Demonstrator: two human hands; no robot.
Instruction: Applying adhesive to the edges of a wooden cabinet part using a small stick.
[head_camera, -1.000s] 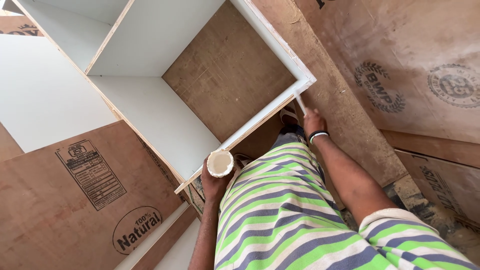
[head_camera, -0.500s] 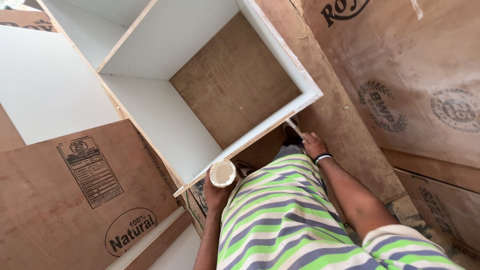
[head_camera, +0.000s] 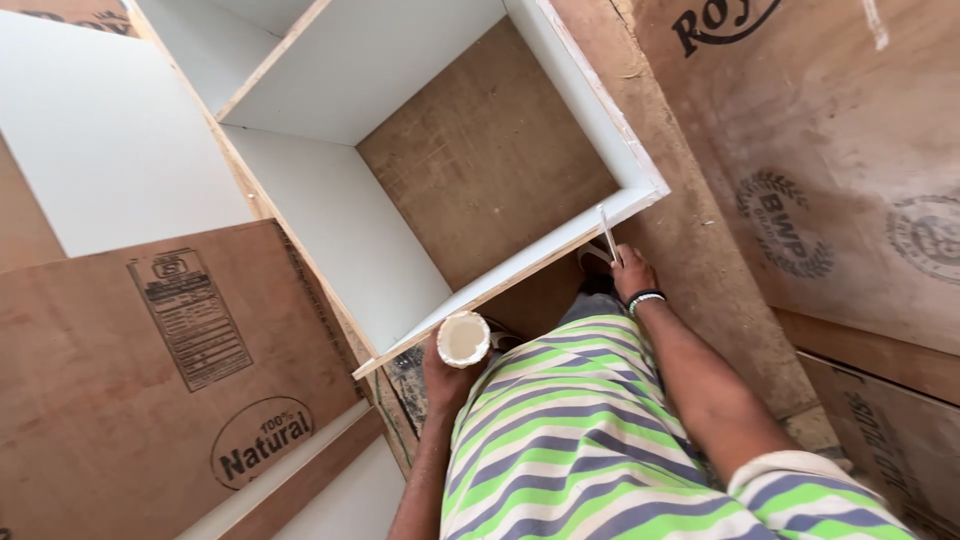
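My left hand (head_camera: 440, 377) grips a small round container (head_camera: 463, 339) filled with white paste, held just below the front edge of a white laminated cabinet (head_camera: 500, 280). My right hand (head_camera: 630, 275), with a band on the wrist, holds a thin flat stick (head_camera: 607, 233) whose tip rests against the cabinet's raw front edge near its right corner. The cabinet has white inner walls and a brown back panel (head_camera: 480, 170). My green, purple and white striped shirt (head_camera: 570, 430) fills the lower middle.
Brown plywood sheets with printed stamps lean at the left (head_camera: 150, 390) and at the right (head_camera: 830, 180). A white panel (head_camera: 100, 150) stands at the upper left. A white shelf divides the cabinet at the top (head_camera: 350, 70).
The view has shifted, so the cabinet corner sits lower and more to the right. My right hand has kept the stick at the cabinet's front edge. My left hand holds the container steady.
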